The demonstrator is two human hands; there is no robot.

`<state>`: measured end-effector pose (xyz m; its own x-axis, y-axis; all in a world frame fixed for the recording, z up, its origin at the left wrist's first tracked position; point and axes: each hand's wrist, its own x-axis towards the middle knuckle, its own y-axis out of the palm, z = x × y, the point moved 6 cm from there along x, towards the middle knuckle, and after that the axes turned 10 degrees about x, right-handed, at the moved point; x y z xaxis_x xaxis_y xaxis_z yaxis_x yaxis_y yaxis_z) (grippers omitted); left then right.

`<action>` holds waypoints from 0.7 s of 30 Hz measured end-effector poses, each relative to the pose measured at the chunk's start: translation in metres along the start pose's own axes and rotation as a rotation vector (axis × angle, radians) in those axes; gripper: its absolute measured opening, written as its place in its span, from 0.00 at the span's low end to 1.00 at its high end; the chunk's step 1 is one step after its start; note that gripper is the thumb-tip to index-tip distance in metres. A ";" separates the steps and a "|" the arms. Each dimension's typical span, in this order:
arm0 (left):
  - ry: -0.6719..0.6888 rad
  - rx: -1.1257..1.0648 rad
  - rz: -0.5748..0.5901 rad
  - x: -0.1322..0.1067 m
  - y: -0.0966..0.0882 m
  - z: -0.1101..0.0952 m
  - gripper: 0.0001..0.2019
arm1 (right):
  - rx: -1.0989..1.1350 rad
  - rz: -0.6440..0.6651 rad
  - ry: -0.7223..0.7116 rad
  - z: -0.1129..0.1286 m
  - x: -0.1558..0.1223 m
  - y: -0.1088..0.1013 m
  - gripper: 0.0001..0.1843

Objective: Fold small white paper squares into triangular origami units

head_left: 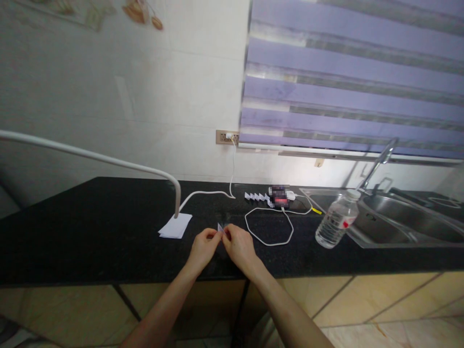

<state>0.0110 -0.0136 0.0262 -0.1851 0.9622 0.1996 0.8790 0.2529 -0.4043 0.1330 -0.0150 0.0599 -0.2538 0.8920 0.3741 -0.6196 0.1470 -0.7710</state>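
Between my two hands, above the front part of the black counter (119, 232), is a small folded piece of white paper (220, 227). My left hand (205, 245) pinches it from the left, fingers closed. From the other side my right hand (238, 244) grips the same piece with thumb and fingertips. The fingers cover most of it, so its full shape is hidden. A short stack of white paper sheets (176, 227) lies left of my hands. Several small folded white papers (256, 197) stand in a row farther back, to the right.
A white cable (270, 245) loops on the counter beside a dark device (279, 198). At right stand a clear water bottle (337, 220) and a steel sink (387, 224) with a faucet (384, 157). A white lamp-like arm (108, 158) reaches in from the left to the paper stack.
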 end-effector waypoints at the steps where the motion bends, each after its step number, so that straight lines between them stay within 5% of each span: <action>1: 0.016 0.044 0.037 0.000 0.002 0.000 0.13 | -0.005 0.002 0.004 -0.001 0.000 0.000 0.06; 13: 0.045 0.651 0.023 -0.010 -0.006 -0.019 0.13 | -0.106 0.021 0.046 -0.001 -0.001 0.002 0.06; 21: 0.029 0.561 0.093 -0.003 -0.004 -0.012 0.16 | 0.012 -0.002 0.011 0.000 -0.001 0.000 0.07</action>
<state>0.0137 -0.0184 0.0377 -0.0986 0.9819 0.1615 0.5216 0.1892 -0.8319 0.1335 -0.0156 0.0591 -0.2443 0.8965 0.3696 -0.6291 0.1435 -0.7640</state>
